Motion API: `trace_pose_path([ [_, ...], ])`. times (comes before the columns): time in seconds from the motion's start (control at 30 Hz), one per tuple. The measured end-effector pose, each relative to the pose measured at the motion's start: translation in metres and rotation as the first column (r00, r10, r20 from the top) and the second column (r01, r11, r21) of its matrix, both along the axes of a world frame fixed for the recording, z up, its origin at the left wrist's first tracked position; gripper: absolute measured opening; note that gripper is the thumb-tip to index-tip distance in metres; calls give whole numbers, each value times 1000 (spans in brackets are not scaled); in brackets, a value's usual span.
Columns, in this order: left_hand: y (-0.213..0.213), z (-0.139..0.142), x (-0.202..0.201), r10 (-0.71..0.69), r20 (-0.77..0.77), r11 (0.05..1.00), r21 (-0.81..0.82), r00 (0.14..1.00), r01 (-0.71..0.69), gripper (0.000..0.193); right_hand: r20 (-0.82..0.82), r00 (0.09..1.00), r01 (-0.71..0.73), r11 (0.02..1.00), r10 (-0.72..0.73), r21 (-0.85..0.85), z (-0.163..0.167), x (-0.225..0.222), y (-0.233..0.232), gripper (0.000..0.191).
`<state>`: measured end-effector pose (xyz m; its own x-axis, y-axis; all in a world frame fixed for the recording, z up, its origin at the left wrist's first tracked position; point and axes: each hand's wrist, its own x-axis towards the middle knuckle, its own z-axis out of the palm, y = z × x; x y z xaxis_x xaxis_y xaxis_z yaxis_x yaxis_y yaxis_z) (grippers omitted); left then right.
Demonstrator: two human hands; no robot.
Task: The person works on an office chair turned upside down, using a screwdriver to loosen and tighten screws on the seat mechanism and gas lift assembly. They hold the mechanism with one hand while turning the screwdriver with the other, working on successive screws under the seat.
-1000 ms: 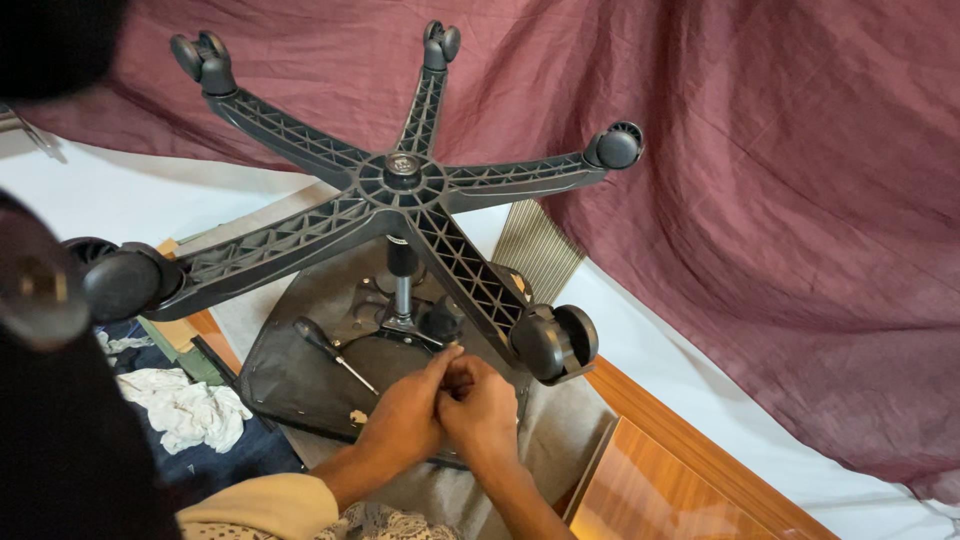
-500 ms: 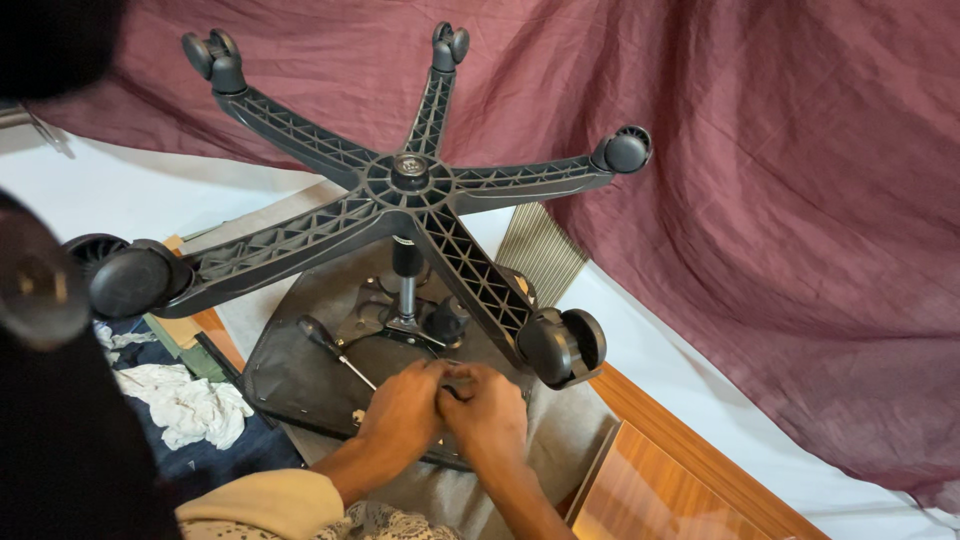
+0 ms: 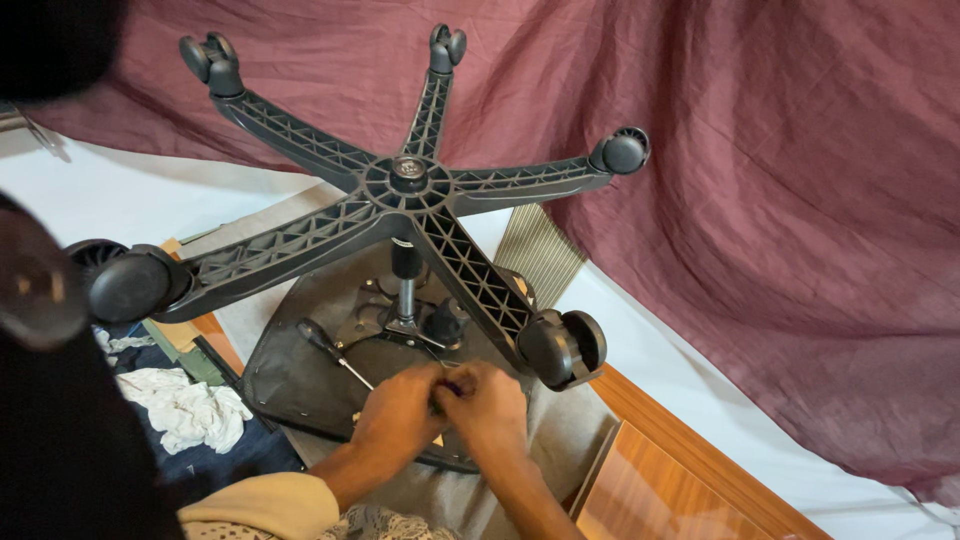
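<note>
An office chair lies upside down, its black five-arm base with castors pointing up. The gas column runs down to a metal mechanism on the dark seat underside. My left hand and my right hand are pressed together over the near edge of the seat, fingers curled around a small dark part between them; what it is cannot be made out. A screwdriver with a black handle lies on the seat, just left of my left hand.
A maroon cloth hangs behind and to the right. White crumpled rags lie on dark fabric at the left. A wooden board sits at the lower right. A large castor hangs close above my right hand.
Both hands have stayed joined at the seat's near edge, shifting only slightly. The view has drifted a little, so the chair base sits lower in the picture.
</note>
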<state>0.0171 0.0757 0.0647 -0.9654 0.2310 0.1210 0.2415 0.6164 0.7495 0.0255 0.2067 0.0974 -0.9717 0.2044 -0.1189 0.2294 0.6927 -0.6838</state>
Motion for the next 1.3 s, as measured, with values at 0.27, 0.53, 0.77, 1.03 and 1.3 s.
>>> trace_pose_path([
  [0.27, -3, 15, 8, -73, -89, 978, 187, 993, 88, 60, -64, 994, -91, 995, 89, -28, -1, -4, -4, 68],
  [0.53, -5, 2, 3, -8, 63, 981, 196, 998, -5, 35, -105, 994, -20, 995, 29, 93, 2, -1, -9, 58],
  [0.77, -5, -3, -2, -41, 100, 992, 124, 994, 29, 30, -9, 998, -63, 998, 63, -13, 11, 3, -10, 57],
  [1.03, -6, -24, -2, -79, 57, 928, 368, 995, 52, 46, -177, 983, -87, 960, 40, -267, -1, -1, -7, 61],
  [1.3, -7, -29, -6, 151, 118, 989, -20, 981, -150, 31, 11, 1000, -20, 995, 21, -99, 3, 2, -9, 40],
])
